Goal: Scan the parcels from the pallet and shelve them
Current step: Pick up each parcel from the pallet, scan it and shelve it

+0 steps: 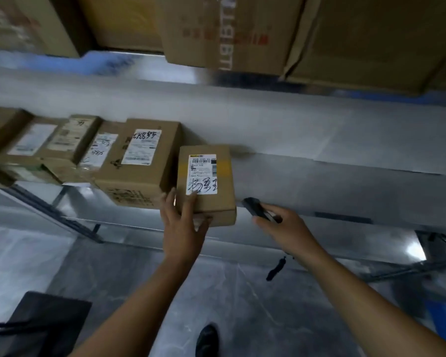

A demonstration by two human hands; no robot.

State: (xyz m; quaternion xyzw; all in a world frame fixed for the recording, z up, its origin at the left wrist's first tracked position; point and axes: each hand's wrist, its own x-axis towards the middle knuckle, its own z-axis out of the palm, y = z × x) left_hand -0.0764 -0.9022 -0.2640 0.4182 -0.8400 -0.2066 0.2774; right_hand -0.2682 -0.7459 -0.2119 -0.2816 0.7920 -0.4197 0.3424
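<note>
The left hand [183, 222], fingers clamped on 1 small parcel [206, 184], seats it label-up on the shelf [319, 176] beside its neighbour [139, 161] (likely for reading); the right hand [281, 225] grips the scanner [255, 207].

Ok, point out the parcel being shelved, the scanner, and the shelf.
parcel [218, 176]: head view, top face beside the label.
scanner [252, 205]: head view, dark tip above the fingers.
shelf [345, 181]: head view, bare surface right of the parcel.

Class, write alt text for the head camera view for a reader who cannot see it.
A person's left hand pushes a small labelled cardboard parcel onto a grey metal shelf, beside a row of other parcels. The right hand holds a dark handheld scanner.
</note>
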